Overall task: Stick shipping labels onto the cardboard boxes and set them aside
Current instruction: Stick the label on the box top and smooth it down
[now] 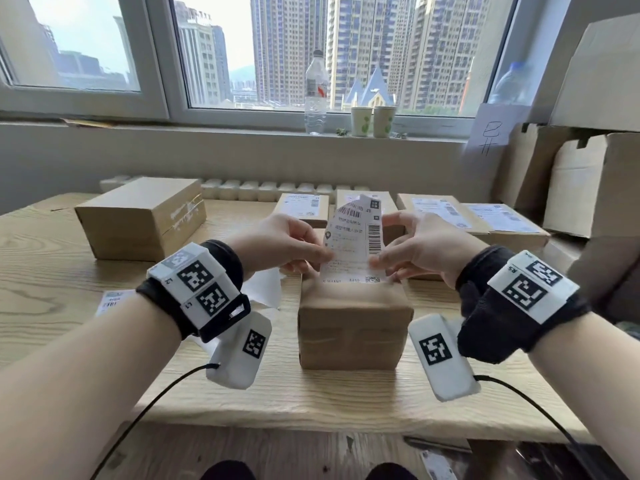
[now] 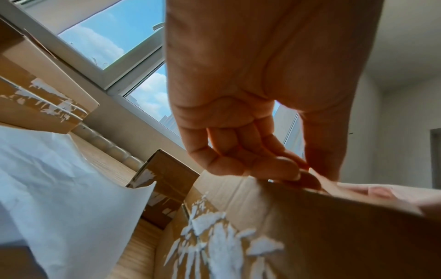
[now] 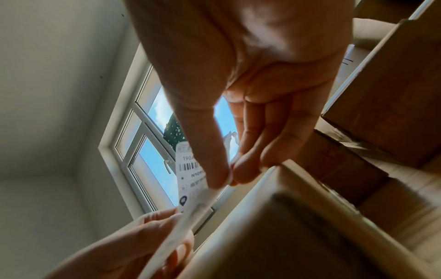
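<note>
Left hand (image 1: pixel 287 244) and right hand (image 1: pixel 420 249) raised, each grip pinching shipping label (image 1: pixel 356 237) edges, over cardboard box (image 1: pixel 353 327)

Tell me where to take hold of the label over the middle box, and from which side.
Pinch the shipping label by its two side edges near the bottom, one hand from each side, as the left hand and right hand do now. It stands upright and curls at the top; its lower edge meets the cardboard box, so low side pinches probably keep it flat for pressing down.
</note>
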Available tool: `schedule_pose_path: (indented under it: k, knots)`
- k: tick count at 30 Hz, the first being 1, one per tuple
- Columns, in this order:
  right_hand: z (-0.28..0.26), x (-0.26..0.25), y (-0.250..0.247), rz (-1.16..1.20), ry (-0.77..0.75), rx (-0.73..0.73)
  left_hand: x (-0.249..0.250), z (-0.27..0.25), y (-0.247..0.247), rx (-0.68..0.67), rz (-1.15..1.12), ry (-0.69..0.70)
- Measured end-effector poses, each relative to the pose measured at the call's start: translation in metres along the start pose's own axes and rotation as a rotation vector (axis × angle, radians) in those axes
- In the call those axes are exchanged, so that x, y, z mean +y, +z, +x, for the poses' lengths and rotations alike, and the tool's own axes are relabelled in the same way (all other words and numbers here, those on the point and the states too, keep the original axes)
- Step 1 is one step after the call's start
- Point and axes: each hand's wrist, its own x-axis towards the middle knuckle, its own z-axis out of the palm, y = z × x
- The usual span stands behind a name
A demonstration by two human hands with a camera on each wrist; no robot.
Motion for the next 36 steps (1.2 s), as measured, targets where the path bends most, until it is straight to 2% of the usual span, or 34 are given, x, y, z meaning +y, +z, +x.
schedule_pose_path:
  k: [8,25,36]
  knots:
    - [-0.002,0.002,0.001,-0.116,-0.031,-0.001,0.002,-0.001,0.003,-0.034,0.103,-0.021]
    - [0.002,0.003,0.002,-0.157,-0.03,0.008,0.0,0.004,0.002,-0.049,0.087,-0.04]
    - [-0.006,0.0,0.012,-0.371,-0.098,-0.009,0.004,0.002,0.009,-0.094,0.229,-0.048]
